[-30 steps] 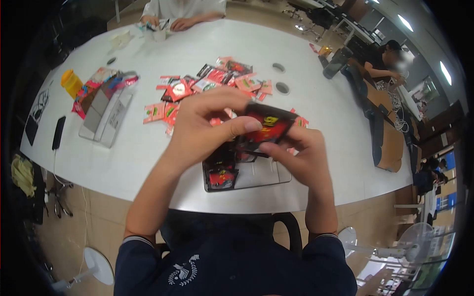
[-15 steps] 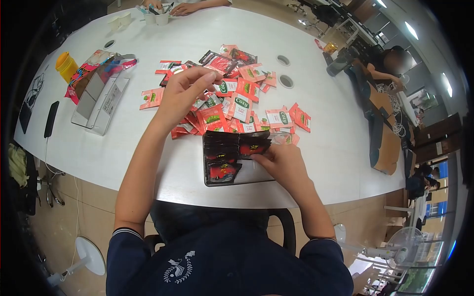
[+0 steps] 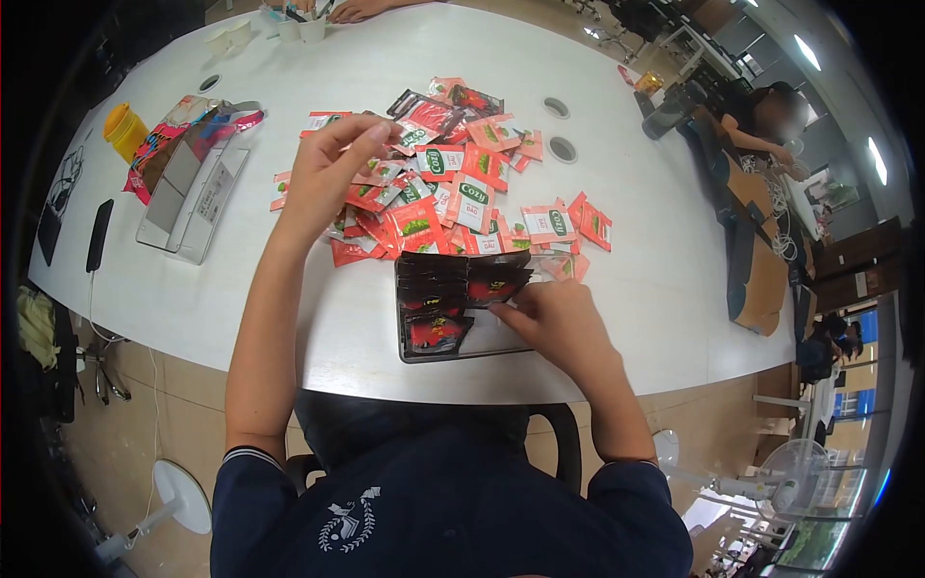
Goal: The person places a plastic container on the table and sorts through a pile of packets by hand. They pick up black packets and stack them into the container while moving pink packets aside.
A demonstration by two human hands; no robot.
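Observation:
My left hand reaches over a loose pile of red sachets on the white table. Its fingers are spread, and the fingertips lie near a black and red sachet at the far side of the pile. I see nothing held in that hand. My right hand rests on a shallow dark-rimmed tray near the table's front edge. Its fingertips pinch the edge of a black sachet lying in the tray. More black sachets are stacked in the tray's left half.
An open cardboard box with colourful packets stands at the left, beside a yellow container and a phone. Two round holes sit behind the pile. Another person's hands and cups are at the far end. A person sits far right.
Both hands held a black sachet up close. The right hand brought it down into the tray, and the left hand let go and reached out over the red pile.

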